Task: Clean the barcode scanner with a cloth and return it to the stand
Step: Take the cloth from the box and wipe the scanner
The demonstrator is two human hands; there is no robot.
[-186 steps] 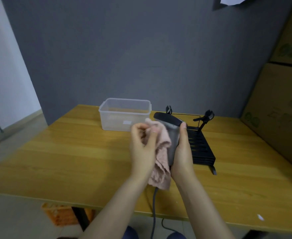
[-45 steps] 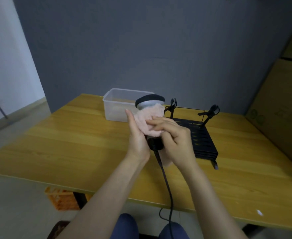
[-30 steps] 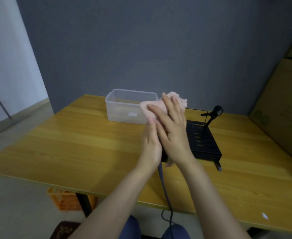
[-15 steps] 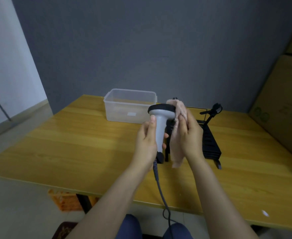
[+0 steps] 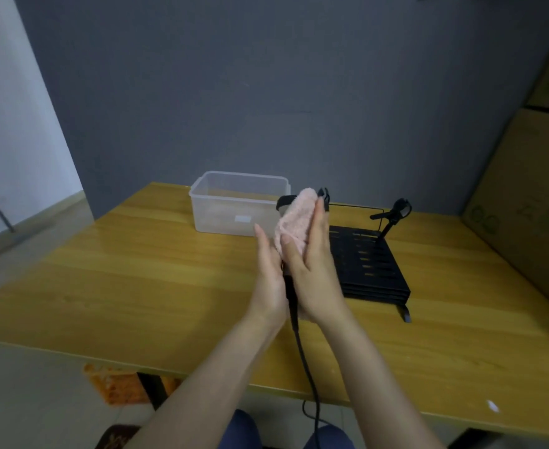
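Note:
I hold the barcode scanner (image 5: 284, 201) upright over the wooden table (image 5: 137, 286); only its black head edge and the base of its handle show. My left hand (image 5: 268, 280) grips the handle from the left. My right hand (image 5: 312, 267) presses a pink cloth (image 5: 294, 218) flat against the scanner's head and body, covering most of it. The scanner's black cable (image 5: 305, 361) hangs down toward my lap. The black stand (image 5: 368, 267), a flat slotted base with two upright clips (image 5: 396, 213), lies on the table just right of my hands.
A clear plastic box (image 5: 234, 205) stands behind my hands near the table's far edge. Cardboard boxes (image 5: 532, 202) are stacked at the right. An orange crate (image 5: 117, 387) sits on the floor under the table's front edge.
Half a second ago the scanner's grey body was exposed with the cloth beside it; now my right hand has brought the cloth over the head and body, covering them.

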